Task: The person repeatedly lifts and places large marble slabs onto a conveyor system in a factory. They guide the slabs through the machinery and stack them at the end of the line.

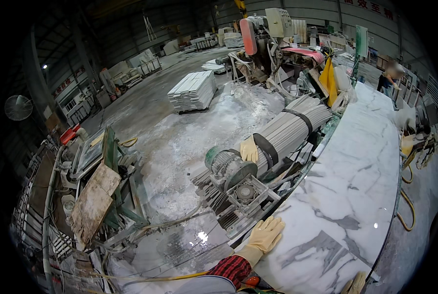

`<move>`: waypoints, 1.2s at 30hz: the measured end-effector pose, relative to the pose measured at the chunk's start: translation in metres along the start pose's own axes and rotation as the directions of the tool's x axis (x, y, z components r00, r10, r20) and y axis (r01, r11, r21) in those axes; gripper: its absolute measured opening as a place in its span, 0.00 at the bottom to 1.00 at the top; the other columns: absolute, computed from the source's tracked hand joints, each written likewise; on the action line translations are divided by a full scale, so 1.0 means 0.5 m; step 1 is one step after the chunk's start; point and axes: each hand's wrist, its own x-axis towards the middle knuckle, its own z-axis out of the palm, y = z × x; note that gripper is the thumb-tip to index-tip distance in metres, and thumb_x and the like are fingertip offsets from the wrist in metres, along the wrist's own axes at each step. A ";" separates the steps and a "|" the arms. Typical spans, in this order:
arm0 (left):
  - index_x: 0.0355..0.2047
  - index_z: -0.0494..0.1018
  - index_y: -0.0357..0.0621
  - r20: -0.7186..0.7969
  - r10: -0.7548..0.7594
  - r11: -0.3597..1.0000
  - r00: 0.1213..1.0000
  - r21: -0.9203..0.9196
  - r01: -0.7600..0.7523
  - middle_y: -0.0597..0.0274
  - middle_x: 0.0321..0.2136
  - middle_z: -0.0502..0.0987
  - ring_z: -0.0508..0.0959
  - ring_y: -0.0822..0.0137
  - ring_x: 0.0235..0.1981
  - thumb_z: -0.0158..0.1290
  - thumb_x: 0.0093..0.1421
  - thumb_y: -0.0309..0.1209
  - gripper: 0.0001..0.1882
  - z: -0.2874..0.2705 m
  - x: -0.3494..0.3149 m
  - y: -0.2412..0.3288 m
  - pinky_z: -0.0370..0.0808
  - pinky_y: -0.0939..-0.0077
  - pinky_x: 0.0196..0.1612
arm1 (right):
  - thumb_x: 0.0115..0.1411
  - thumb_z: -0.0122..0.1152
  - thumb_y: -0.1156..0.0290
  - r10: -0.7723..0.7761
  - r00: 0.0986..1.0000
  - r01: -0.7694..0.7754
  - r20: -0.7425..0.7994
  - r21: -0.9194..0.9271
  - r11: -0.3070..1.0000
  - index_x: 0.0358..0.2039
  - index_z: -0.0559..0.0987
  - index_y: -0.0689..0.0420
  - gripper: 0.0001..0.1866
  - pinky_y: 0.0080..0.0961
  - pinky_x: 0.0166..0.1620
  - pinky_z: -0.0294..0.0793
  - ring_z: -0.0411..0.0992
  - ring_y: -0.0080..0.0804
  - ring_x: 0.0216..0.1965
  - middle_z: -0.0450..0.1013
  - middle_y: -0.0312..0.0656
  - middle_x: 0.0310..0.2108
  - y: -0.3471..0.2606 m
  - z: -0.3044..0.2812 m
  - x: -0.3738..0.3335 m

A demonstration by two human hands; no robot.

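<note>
A long white marble slab (357, 161) with grey veins runs from the lower middle to the far right. My left hand (265, 237), in a cream rubber glove, lies flat on the slab near its left edge with the fingers stretched out. At the bottom of the view, by the slab's near right corner, my right hand (354, 284) shows only in part. It wears a similar glove, its fingers look extended, and nothing can be seen in them. A dusty motor (227, 169) with a gearbox (246, 193) stands left of the slab.
A loose glove (249, 149) rests beside the motor, against a strapped bundle of stone strips (287, 128). Stacked pale slabs (192, 91) stand on the wet floor. Worn boards (95, 202) lean at the left. A person (390, 80) is beyond the slab; a yellow hose (411, 206) hangs right.
</note>
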 end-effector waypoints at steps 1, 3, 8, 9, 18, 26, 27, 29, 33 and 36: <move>0.64 0.73 0.50 0.003 -0.011 1.000 1.000 0.001 0.011 0.53 0.65 0.75 0.73 0.47 0.65 0.55 0.70 0.42 0.24 -0.004 -0.005 -0.002 0.69 0.51 0.64 | 0.78 0.40 0.48 -0.013 1.000 0.014 -0.006 0.018 1.000 0.74 0.68 0.61 0.35 0.46 0.79 0.49 0.56 0.55 0.76 0.61 0.59 0.74 -0.004 0.001 0.007; 0.64 0.73 0.50 0.010 -0.032 0.999 0.999 0.001 0.032 0.53 0.65 0.75 0.72 0.47 0.65 0.55 0.70 0.42 0.24 -0.011 -0.014 -0.005 0.69 0.51 0.64 | 0.79 0.40 0.48 -0.034 0.999 0.034 -0.002 0.017 0.999 0.73 0.68 0.62 0.35 0.47 0.79 0.50 0.56 0.56 0.76 0.61 0.60 0.74 -0.012 -0.001 0.012; 0.64 0.73 0.50 0.001 -0.012 1.000 1.000 0.004 0.012 0.53 0.65 0.75 0.72 0.46 0.65 0.55 0.70 0.41 0.24 -0.006 -0.013 -0.004 0.69 0.51 0.64 | 0.79 0.39 0.48 -0.030 1.000 0.031 -0.005 0.041 0.999 0.74 0.67 0.62 0.35 0.48 0.78 0.51 0.56 0.58 0.76 0.60 0.60 0.75 -0.021 -0.019 -0.001; 0.64 0.73 0.50 -0.001 -0.010 1.000 1.000 0.003 0.010 0.53 0.65 0.75 0.72 0.46 0.65 0.55 0.70 0.41 0.24 -0.006 -0.013 -0.004 0.69 0.51 0.64 | 0.79 0.39 0.48 -0.033 0.999 0.033 -0.008 0.034 0.999 0.74 0.67 0.61 0.35 0.48 0.78 0.51 0.56 0.58 0.76 0.60 0.60 0.75 -0.020 -0.019 -0.004; 0.64 0.73 0.50 0.014 -0.015 1.000 1.000 -0.004 0.015 0.54 0.66 0.74 0.72 0.46 0.65 0.56 0.69 0.41 0.24 -0.010 -0.021 -0.006 0.70 0.50 0.63 | 0.78 0.41 0.44 -0.010 1.000 0.011 -0.016 0.059 0.998 0.74 0.67 0.59 0.37 0.51 0.76 0.53 0.57 0.60 0.75 0.60 0.60 0.75 -0.022 -0.015 -0.010; 0.64 0.73 0.51 0.000 -0.019 1.000 1.000 -0.004 0.019 0.54 0.66 0.73 0.72 0.46 0.65 0.56 0.69 0.41 0.25 -0.005 -0.030 -0.007 0.70 0.49 0.64 | 0.77 0.42 0.45 -0.052 0.992 0.064 -0.113 0.105 0.992 0.71 0.70 0.63 0.37 0.50 0.76 0.55 0.61 0.60 0.73 0.65 0.63 0.71 -0.027 -0.015 -0.017; 0.64 0.73 0.51 0.000 -0.019 1.000 1.000 0.001 0.019 0.54 0.66 0.73 0.72 0.46 0.65 0.56 0.69 0.41 0.25 -0.006 -0.031 -0.007 0.70 0.49 0.64 | 0.77 0.42 0.45 -0.053 0.993 0.064 -0.110 0.097 0.993 0.71 0.71 0.63 0.37 0.50 0.76 0.55 0.61 0.60 0.73 0.65 0.63 0.71 -0.030 -0.020 -0.019; 0.64 0.73 0.51 0.005 -0.021 1.000 1.000 -0.006 0.021 0.54 0.66 0.73 0.72 0.46 0.65 0.56 0.69 0.41 0.25 -0.009 -0.032 -0.007 0.69 0.49 0.64 | 0.77 0.43 0.46 -0.052 0.993 0.062 -0.108 0.091 0.994 0.71 0.71 0.64 0.36 0.50 0.76 0.55 0.61 0.60 0.73 0.65 0.63 0.71 -0.035 -0.025 -0.021; 0.64 0.73 0.51 -0.021 -0.009 1.000 1.000 -0.007 0.009 0.54 0.66 0.73 0.72 0.45 0.65 0.56 0.69 0.41 0.25 -0.010 -0.038 -0.009 0.69 0.49 0.64 | 0.77 0.43 0.46 -0.031 0.995 0.040 -0.094 0.098 0.994 0.71 0.71 0.65 0.36 0.50 0.77 0.54 0.60 0.60 0.74 0.65 0.63 0.71 -0.046 -0.034 -0.026; 0.64 0.73 0.51 -0.015 -0.018 1.000 1.000 -0.006 0.018 0.54 0.66 0.73 0.73 0.46 0.65 0.56 0.69 0.41 0.25 -0.015 -0.040 -0.006 0.70 0.48 0.64 | 0.78 0.44 0.48 -0.022 0.997 0.030 -0.079 0.094 0.995 0.70 0.71 0.66 0.35 0.50 0.77 0.53 0.60 0.61 0.74 0.66 0.64 0.71 -0.061 -0.054 -0.031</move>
